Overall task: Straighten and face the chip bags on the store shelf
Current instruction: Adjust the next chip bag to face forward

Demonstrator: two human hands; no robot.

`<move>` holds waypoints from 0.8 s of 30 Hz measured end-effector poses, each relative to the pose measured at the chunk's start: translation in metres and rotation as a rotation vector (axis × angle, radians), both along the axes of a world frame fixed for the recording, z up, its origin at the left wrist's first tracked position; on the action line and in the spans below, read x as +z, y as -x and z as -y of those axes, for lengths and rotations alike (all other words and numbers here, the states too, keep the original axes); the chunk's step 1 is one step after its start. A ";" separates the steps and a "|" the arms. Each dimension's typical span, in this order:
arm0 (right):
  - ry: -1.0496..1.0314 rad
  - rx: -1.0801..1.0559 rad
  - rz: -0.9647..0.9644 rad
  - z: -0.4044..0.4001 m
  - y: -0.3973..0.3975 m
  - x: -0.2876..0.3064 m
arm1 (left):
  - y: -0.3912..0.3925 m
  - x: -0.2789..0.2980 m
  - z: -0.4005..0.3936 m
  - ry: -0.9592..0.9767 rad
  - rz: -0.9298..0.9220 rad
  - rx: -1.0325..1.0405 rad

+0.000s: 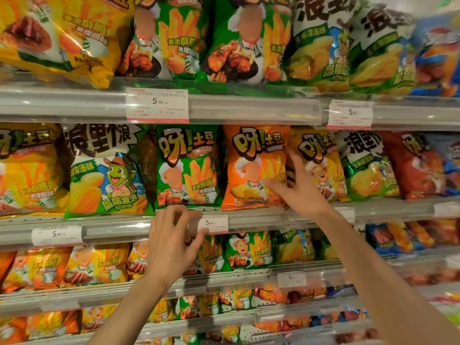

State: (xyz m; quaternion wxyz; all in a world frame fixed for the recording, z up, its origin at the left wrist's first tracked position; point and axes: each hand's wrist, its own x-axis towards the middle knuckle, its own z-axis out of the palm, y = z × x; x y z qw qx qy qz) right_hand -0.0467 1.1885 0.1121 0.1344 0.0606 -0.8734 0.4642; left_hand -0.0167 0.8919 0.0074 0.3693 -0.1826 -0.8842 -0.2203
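Observation:
An orange chip bag point(251, 150) stands upright on the middle shelf, between a green chip bag point(186, 168) on its left and a yellow chip bag point(321, 165) on its right. My right hand point(298, 188) is spread open against the orange bag's right edge, thumb across its front and fingers reaching into the gap beside the yellow bag. My left hand point(171, 240) hovers lower, just under the green bag, fingers loosely curled in front of the shelf rail, thumb tip near a price tag point(214, 224). It holds nothing.
Shelves of chip bags fill the view above and below. A white-and-green wavy-chip bag point(104, 175) leans beside the green one. The clear shelf rail point(251, 219) carries price tags. A tilted yellow bag point(74, 38) overhangs the top shelf's edge.

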 end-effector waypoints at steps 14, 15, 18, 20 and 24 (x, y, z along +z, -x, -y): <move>0.100 0.006 -0.076 0.025 0.002 -0.003 | 0.002 0.001 0.005 0.021 0.046 0.002; 0.095 0.009 -0.072 0.025 0.002 -0.003 | 0.001 0.001 0.004 0.018 0.042 0.004; 0.090 0.020 -0.066 0.026 0.002 -0.003 | -0.001 0.001 0.002 0.016 0.040 -0.002; 0.085 0.004 -0.067 0.026 0.003 -0.004 | -0.001 0.001 0.003 0.019 0.046 -0.012; 0.091 -0.134 -0.105 0.032 -0.009 -0.023 | -0.004 -0.001 0.005 0.022 0.046 -0.040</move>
